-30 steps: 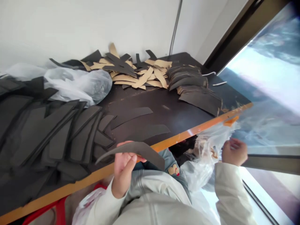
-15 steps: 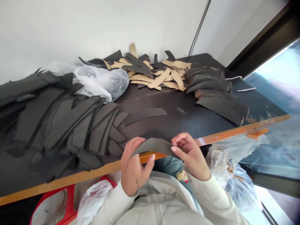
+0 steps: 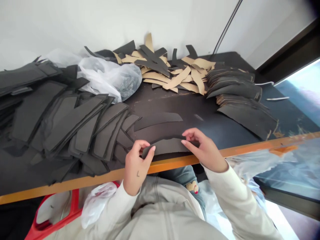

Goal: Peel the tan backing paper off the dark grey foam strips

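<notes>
A curved dark grey strip (image 3: pixel 168 146) is stretched between my two hands, low over the front edge of the table. My left hand (image 3: pixel 138 161) pinches its left end between thumb and fingers. At the other end, my right hand (image 3: pixel 203 146) grips the strip the same way; the tip there is partly covered by my fingers. Just behind it, a second dark strip (image 3: pixel 158 120) lies flat on the black tabletop (image 3: pixel 170 103). Left of my hands spreads a large heap of thick dark pieces (image 3: pixel 85 123).
Loose tan and black strips (image 3: pixel 177 78) are piled against the wall. Stacked dark strips (image 3: pixel 247 116) sit at the right. A clear plastic bag (image 3: pixel 110 75) rests between the piles. Below the table's orange edge (image 3: pixel 172 163) are a red chair (image 3: pixel 75 203) and plastic bags.
The strip has come down and forward toward the tabletop and looks flatter. My left hand's fingers have closed into a pinch on its end. The camera view has shifted slightly.
</notes>
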`<state>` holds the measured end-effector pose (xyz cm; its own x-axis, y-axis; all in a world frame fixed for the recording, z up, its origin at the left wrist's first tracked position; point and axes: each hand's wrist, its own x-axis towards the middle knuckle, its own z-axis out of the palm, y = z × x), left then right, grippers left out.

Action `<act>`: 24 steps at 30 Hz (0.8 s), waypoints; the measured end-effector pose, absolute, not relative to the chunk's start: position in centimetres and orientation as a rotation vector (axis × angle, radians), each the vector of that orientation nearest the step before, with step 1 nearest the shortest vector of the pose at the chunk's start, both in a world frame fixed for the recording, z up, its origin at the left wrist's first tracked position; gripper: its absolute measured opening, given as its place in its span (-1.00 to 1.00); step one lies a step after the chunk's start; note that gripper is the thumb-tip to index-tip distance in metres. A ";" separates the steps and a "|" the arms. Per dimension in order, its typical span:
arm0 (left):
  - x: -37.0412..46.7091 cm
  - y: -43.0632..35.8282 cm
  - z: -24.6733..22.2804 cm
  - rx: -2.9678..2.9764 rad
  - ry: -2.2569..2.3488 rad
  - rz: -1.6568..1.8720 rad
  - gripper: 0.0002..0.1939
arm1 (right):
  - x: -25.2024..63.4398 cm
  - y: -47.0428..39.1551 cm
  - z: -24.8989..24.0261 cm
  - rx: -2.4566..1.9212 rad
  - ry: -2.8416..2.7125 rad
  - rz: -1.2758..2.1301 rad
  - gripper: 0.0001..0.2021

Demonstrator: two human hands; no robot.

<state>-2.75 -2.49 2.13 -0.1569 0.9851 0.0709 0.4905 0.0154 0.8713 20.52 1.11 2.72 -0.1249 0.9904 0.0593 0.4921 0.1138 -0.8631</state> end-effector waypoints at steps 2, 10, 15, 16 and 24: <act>-2.4 -1.9 2.2 1.632 1.765 1.026 -0.89 | 20.3 2.3 2.4 -1.484 -1.829 0.809 -0.90; -1.8 -0.9 1.5 1.815 1.834 0.945 -0.93 | 20.2 3.4 1.1 -1.518 -1.948 0.733 -0.93; -1.9 -0.9 0.9 1.879 1.839 0.955 -0.93 | 20.4 3.2 1.0 -1.487 -1.930 0.741 -0.93; -1.8 -1.0 0.8 1.897 1.844 0.961 -0.93 | 20.4 3.2 1.0 -1.480 -1.931 0.732 -0.92; -1.7 -1.1 0.2 2.004 1.865 0.963 -0.93 | 20.5 2.9 0.6 -1.452 -1.950 0.643 -0.93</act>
<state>-1.70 -1.11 0.20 -0.0312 0.9536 0.2993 0.7959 -0.1574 0.5845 20.54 2.91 0.58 -0.2065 0.9603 0.1876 0.6606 0.2783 -0.6973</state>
